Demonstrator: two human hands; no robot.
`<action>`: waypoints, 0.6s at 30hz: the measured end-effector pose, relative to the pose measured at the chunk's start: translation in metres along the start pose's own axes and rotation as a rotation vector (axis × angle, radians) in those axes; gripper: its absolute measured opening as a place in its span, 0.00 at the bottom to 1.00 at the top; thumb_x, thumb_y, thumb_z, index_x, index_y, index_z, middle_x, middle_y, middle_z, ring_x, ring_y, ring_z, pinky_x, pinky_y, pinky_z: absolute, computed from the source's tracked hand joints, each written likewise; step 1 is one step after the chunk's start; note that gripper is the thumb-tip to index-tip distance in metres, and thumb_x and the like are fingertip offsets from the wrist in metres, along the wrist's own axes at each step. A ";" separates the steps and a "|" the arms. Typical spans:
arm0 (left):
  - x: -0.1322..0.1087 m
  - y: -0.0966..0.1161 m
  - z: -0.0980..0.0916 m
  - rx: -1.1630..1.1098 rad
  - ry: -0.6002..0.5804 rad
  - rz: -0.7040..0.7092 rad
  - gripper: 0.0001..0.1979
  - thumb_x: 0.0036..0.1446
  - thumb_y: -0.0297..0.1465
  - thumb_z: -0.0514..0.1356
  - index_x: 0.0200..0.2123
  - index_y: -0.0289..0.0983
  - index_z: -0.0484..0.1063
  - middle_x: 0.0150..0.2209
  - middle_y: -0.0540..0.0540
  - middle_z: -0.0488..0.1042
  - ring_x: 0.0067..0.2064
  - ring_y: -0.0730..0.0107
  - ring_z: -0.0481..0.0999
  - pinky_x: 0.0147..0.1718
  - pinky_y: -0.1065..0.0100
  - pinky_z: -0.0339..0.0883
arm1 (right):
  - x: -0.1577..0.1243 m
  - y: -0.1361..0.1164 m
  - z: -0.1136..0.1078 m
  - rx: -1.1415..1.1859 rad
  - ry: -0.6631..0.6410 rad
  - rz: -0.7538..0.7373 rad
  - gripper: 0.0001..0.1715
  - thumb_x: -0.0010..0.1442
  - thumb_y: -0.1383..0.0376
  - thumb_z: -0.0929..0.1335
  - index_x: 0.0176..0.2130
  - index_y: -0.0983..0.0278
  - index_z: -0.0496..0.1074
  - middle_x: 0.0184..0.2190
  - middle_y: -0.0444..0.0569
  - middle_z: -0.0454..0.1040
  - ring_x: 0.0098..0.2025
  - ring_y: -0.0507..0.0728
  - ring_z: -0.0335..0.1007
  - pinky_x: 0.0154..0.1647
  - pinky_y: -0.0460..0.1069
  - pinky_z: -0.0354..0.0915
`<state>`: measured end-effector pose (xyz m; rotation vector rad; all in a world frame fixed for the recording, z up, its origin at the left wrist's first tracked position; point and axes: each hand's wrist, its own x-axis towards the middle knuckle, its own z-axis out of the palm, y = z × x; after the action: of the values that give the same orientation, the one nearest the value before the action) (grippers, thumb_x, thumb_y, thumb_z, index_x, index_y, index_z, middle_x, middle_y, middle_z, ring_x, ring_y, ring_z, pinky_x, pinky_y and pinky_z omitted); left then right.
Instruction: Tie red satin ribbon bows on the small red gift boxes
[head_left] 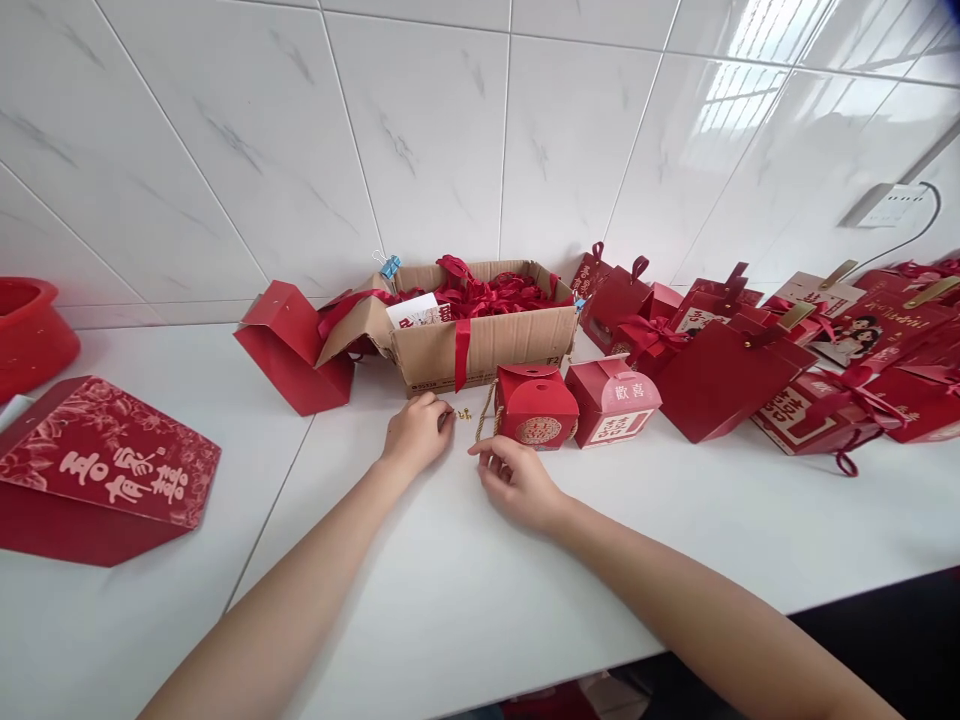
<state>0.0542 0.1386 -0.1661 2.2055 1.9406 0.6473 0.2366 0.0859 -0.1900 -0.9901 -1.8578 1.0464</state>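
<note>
My left hand (pixel 418 436) rests on the white counter in front of the cardboard box, its fingers curled down and together; what they may hold is hidden. Just right of its fingertips lie a few tiny gold pieces (pixel 464 413), too small to name. My right hand (pixel 519 485) hovers low over the counter, fingers loosely bent and apart, with nothing visible in them. Closest to it stands a red gift box (pixel 531 395) with a round gold emblem and twisted gold cord handles (pixel 484 412). A pinkish-red gift box (pixel 616 400) stands beside that one.
An open cardboard box (pixel 491 345) full of red ribbon (pixel 495 295) stands against the tiled wall. Several red gift boxes (pixel 731 375) crowd the right side. On the left are a plain red box (pixel 289 345), a printed red box (pixel 124 455) and a red tub (pixel 34 335).
</note>
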 end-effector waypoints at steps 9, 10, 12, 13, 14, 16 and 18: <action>-0.065 0.023 -0.003 -0.596 0.202 -0.005 0.11 0.59 0.38 0.58 0.35 0.38 0.77 0.36 0.45 0.77 0.36 0.68 0.77 0.28 0.71 0.71 | 0.000 -0.006 -0.004 0.485 0.012 0.262 0.22 0.56 0.52 0.68 0.43 0.64 0.73 0.31 0.47 0.73 0.26 0.50 0.66 0.26 0.47 0.65; -0.070 0.028 -0.003 -0.633 0.228 0.028 0.10 0.59 0.37 0.59 0.35 0.38 0.77 0.35 0.45 0.77 0.35 0.69 0.76 0.28 0.71 0.70 | 0.000 -0.008 -0.004 0.534 -0.001 0.259 0.23 0.56 0.50 0.69 0.42 0.65 0.74 0.32 0.47 0.73 0.26 0.50 0.67 0.26 0.47 0.66; -0.074 0.033 -0.003 -0.619 0.275 0.130 0.07 0.58 0.34 0.61 0.34 0.39 0.78 0.33 0.46 0.75 0.34 0.70 0.75 0.27 0.70 0.69 | -0.001 -0.011 -0.004 0.618 -0.043 0.260 0.23 0.55 0.49 0.70 0.38 0.65 0.75 0.29 0.47 0.74 0.27 0.50 0.68 0.28 0.47 0.66; -0.073 0.033 -0.002 -0.594 0.291 0.185 0.06 0.57 0.32 0.61 0.34 0.40 0.78 0.32 0.46 0.75 0.33 0.70 0.75 0.27 0.70 0.68 | -0.002 -0.012 -0.004 0.652 -0.059 0.270 0.22 0.55 0.48 0.70 0.36 0.65 0.76 0.27 0.46 0.74 0.26 0.50 0.68 0.29 0.47 0.66; -0.071 0.033 -0.001 -0.567 0.302 0.232 0.05 0.57 0.31 0.61 0.35 0.40 0.79 0.31 0.47 0.74 0.33 0.71 0.74 0.26 0.70 0.68 | -0.002 -0.012 -0.004 0.680 -0.067 0.284 0.22 0.54 0.48 0.70 0.34 0.66 0.77 0.25 0.46 0.73 0.26 0.50 0.68 0.29 0.47 0.65; -0.068 0.032 0.000 -0.528 0.311 0.284 0.06 0.57 0.29 0.61 0.34 0.40 0.79 0.29 0.47 0.73 0.32 0.71 0.73 0.26 0.70 0.67 | -0.002 -0.012 -0.004 0.730 -0.065 0.315 0.21 0.53 0.49 0.72 0.32 0.66 0.77 0.23 0.45 0.73 0.25 0.49 0.67 0.29 0.46 0.64; -0.067 0.031 0.001 -0.515 0.306 0.292 0.05 0.56 0.28 0.61 0.32 0.40 0.78 0.30 0.47 0.72 0.32 0.71 0.73 0.26 0.70 0.67 | -0.001 -0.010 -0.004 0.773 -0.068 0.340 0.20 0.52 0.50 0.72 0.31 0.66 0.78 0.24 0.45 0.74 0.26 0.49 0.68 0.29 0.46 0.63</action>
<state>0.0774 0.0691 -0.1709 2.1451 1.3412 1.4170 0.2382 0.0822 -0.1800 -0.7993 -1.1598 1.8283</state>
